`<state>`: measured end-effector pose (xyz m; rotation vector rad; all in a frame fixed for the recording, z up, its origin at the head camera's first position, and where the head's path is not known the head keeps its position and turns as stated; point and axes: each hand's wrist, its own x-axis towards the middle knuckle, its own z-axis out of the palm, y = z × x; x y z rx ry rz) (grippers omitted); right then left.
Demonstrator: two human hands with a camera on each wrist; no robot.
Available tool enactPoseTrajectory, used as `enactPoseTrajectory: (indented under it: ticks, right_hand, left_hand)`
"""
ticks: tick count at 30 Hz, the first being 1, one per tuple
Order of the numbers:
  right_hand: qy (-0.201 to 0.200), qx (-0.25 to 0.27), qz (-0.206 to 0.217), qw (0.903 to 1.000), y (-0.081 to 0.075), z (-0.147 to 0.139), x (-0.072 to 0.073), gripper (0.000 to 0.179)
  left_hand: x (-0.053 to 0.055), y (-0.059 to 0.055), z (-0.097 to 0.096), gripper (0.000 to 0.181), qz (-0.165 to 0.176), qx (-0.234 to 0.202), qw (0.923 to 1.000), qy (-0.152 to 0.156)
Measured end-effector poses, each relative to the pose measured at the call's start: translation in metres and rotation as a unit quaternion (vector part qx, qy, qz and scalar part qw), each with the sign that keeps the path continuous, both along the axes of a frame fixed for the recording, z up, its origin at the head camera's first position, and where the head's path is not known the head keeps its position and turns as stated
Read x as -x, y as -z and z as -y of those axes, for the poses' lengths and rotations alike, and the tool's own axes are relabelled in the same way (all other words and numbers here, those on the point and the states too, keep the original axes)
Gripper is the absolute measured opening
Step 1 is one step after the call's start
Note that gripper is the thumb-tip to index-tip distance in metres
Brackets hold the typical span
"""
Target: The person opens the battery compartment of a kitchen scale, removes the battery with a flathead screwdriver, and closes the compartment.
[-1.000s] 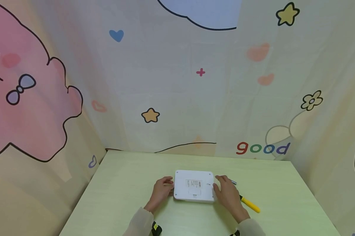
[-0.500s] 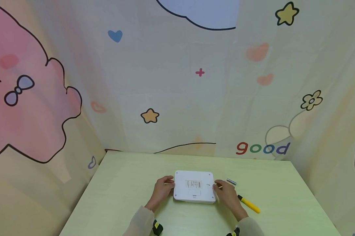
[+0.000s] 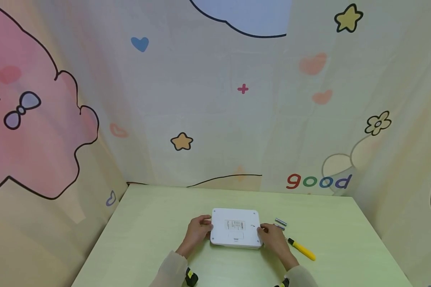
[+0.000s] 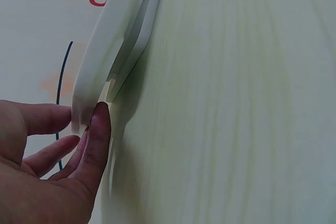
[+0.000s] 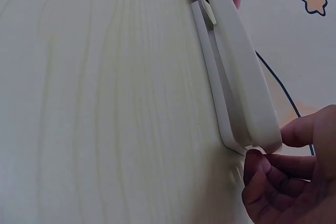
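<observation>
A flat white device [image 3: 233, 228] with rounded corners lies underside up in the head view, showing a printed label, a small battery cover and corner screws. My left hand [image 3: 197, 231] pinches its left edge; in the left wrist view the thumb [image 4: 50, 118] and a finger [image 4: 97, 135] sit either side of the casing's end. At the right edge, my right hand [image 3: 275, 238] grips with thumb and fingers [image 5: 299, 163]. Both wrist views show the upper casing [image 5: 241, 61] slanting away from a white lower part [image 5: 216, 85], with a gap between them.
Right of the device lie two small silver cylinders [image 3: 281, 221], one partly behind the right hand. A screwdriver with a yellow handle [image 3: 304, 250] and black collar lies nearer the person. A printed curtain [image 3: 215, 99] hangs behind the pale table [image 3: 158, 215].
My right hand has drawn slightly left and toward the person, and its fingers have closed on the device's right edge. Both silver cylinders now show beside it. The left hand has barely moved.
</observation>
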<state>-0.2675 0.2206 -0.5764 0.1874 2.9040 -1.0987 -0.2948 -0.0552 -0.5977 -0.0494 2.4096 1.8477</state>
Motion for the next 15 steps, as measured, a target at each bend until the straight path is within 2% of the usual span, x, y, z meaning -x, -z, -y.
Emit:
enactPoseTrajectory:
  ticks: [9, 15]
  right_hand:
    - [-0.003, 0.010, -0.009, 0.9999, 0.0020, 0.0008, 0.0005, 0.038]
    - [0.003, 0.020, -0.007, 0.9998, 0.0043, 0.0012, 0.0010, 0.038]
  left_hand:
    - [0.0006, 0.0020, -0.0014, 0.037, -0.006, 0.007, 0.9999, 0.009]
    - [-0.0005, 0.0011, -0.0018, 0.039, 0.004, -0.005, 0.9999, 0.008]
